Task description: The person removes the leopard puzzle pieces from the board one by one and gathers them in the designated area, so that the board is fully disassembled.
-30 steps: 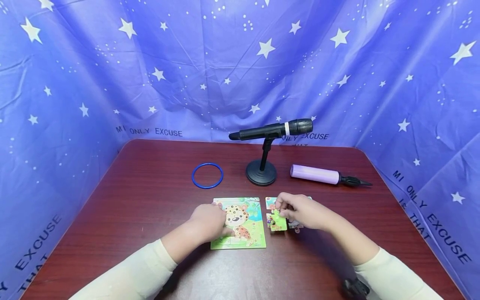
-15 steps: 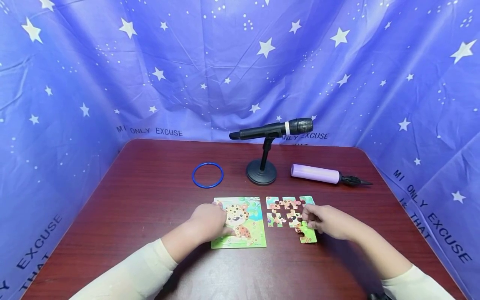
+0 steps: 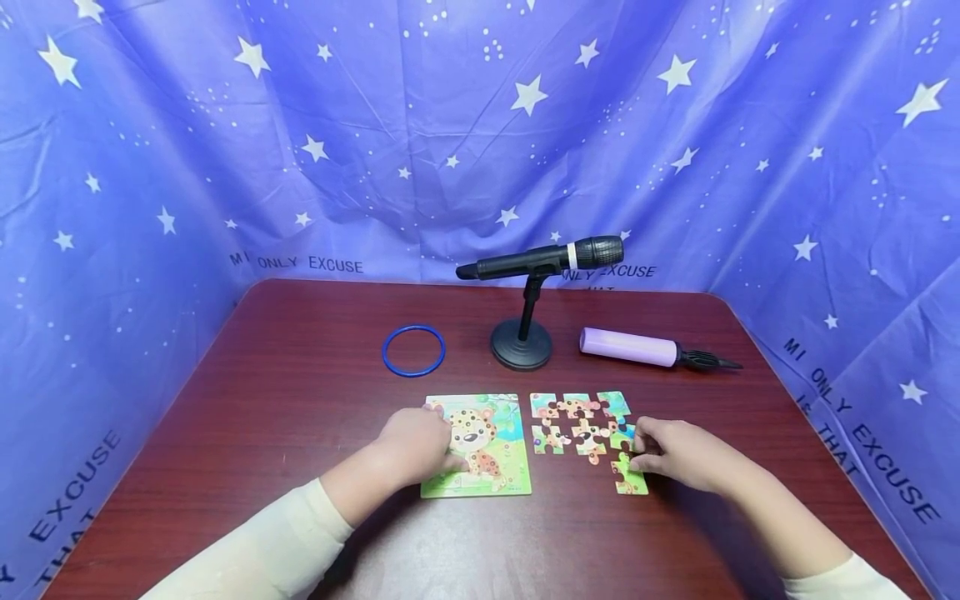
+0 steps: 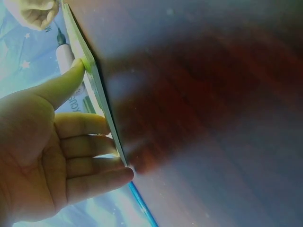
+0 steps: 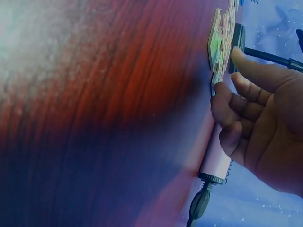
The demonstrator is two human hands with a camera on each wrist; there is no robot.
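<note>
In the head view, a leopard picture puzzle board [image 3: 506,479] lies flat on the table. My left hand [image 3: 420,442] rests on its left side, and the left wrist view shows thumb and fingers extended along the board's edge. To the board's right, several jigsaw pieces [image 3: 580,407] with leopard patterns are spread in loose rows. My right hand [image 3: 686,454] is at the right end of these, fingertips right at a green corner piece [image 3: 633,481] lying at the front right. In the right wrist view its fingers are loosely bent, with thumb and index finger apart.
Behind the pieces, a black microphone [image 3: 540,260] sits on a round-based stand [image 3: 521,344]. A blue ring [image 3: 414,375] lies left of it, a lilac balloon pump [image 3: 630,347] right of it. A starry curtain [image 3: 405,125] surrounds the dark red table [image 3: 285,400].
My right hand carried the green corner piece rightward from over the other pieces to the front right, and its fingers have parted there. The left hand stayed on the board.
</note>
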